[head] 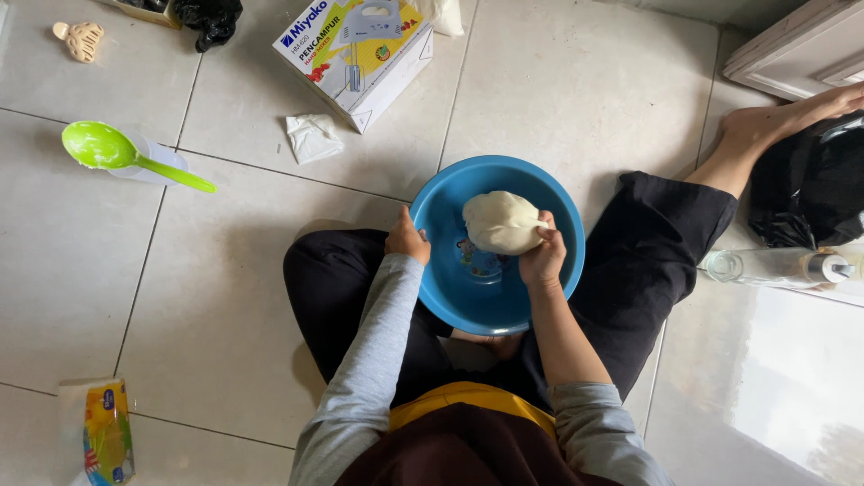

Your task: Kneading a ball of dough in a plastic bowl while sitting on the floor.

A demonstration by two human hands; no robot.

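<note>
Tiled floor, person sitting cross-legged with blue basin [450, 301] between knees. Dough lump [499, 222] is lying in the basin, long axis sideways, just ahead-left of right hand [544, 255], which is gripping its edge. Left hand [407, 238] is clamping the near-left rim.

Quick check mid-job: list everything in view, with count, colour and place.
basin: 1, blue, floor, between the knees
dough ball: 1, cream, in basin
ladle: 1, green, floor, upper left
mixer box: 1, white and yellow, top centre
crumpled tissue: 1, white, beside box
bottle: 1, clear, lying right
black bag: 1, right edge
packet: 1, yellow-green, bottom left
left hand: on basin rim
right hand: gripping dough
</note>
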